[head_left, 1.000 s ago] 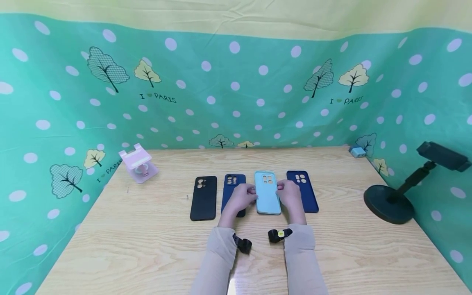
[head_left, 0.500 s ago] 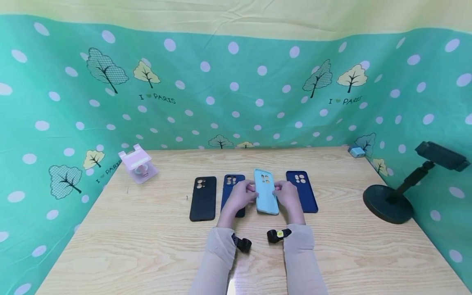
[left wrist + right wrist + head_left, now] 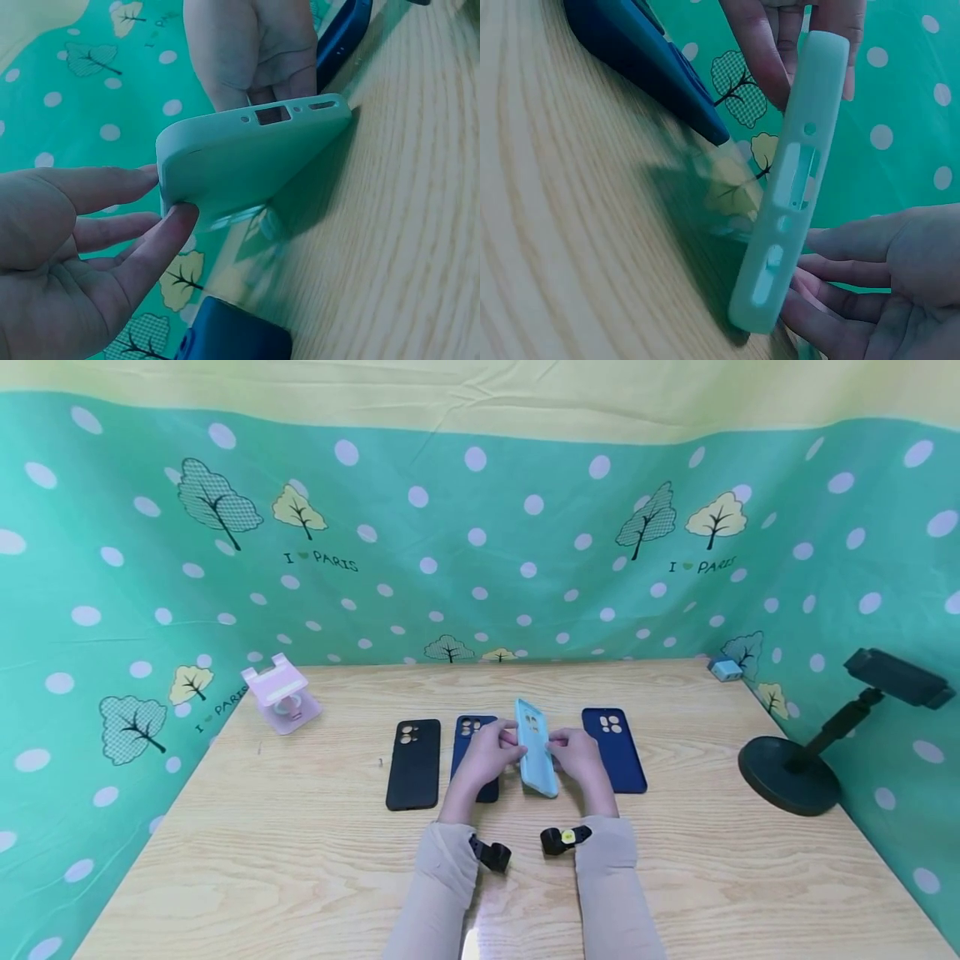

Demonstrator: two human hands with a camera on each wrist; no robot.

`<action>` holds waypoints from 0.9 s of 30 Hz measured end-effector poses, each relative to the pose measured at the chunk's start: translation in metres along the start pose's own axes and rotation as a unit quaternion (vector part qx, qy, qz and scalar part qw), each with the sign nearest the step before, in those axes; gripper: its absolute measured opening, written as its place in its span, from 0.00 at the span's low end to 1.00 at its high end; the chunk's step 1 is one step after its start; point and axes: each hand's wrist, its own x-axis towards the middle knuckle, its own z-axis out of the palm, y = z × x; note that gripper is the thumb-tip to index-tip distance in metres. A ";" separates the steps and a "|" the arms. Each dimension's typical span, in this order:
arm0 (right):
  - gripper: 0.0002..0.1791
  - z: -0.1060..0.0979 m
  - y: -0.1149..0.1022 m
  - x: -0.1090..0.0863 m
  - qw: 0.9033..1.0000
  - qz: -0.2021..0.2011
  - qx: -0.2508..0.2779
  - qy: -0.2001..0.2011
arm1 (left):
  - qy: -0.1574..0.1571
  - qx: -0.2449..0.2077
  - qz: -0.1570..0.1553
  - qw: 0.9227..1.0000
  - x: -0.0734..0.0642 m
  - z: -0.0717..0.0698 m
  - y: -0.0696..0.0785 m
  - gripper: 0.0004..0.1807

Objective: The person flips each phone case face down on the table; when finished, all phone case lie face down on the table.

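A light blue phone case is tilted, its left long side raised above the table and its right side low, near the wood. My left hand pinches the raised left edge; in the left wrist view the thumb lies beneath it and a finger above. My right hand holds the lower right side, its fingertips partly hidden behind the case in the right wrist view. The case's end shows port cutouts. Left of it, a dark blue phone case lies partly under my left hand.
A black phone case lies at the left of the row, another dark blue one at the right. A pink folding stand stands back left. A light blue charger-like block and a black round-based stand are right.
The light blue case has gone from lying nearly flat to steeply tilted, its left side lifted. My right hand has shifted slightly left with it; the other cases stay put.
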 end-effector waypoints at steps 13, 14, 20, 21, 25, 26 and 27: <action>0.18 0.002 0.001 0.002 0.998 0.005 0.058 -0.035 | 0.004 0.002 0.005 1.000 -0.001 -0.004 0.002 0.25; 0.18 0.002 0.001 0.002 0.997 0.005 0.065 -0.036 | 0.005 0.000 0.004 1.000 -0.001 -0.004 0.002 0.25; 0.19 0.002 -0.001 0.001 0.992 0.008 0.117 -0.049 | 0.006 -0.014 0.005 1.000 -0.001 -0.005 0.003 0.26; 0.19 0.002 -0.002 0.000 0.991 0.010 0.126 -0.053 | 0.006 -0.016 0.006 1.000 -0.001 -0.005 0.003 0.27; 0.20 0.001 -0.003 -0.001 0.986 0.014 0.149 -0.069 | 0.007 -0.021 0.005 1.000 0.000 -0.005 0.003 0.27; 0.21 0.001 -0.003 -0.001 0.986 0.014 0.152 -0.074 | 0.007 -0.021 0.006 1.000 0.000 -0.005 0.003 0.27; 0.21 0.001 -0.003 -0.001 0.985 0.014 0.153 -0.078 | 0.008 -0.021 0.006 1.000 0.000 -0.005 0.004 0.27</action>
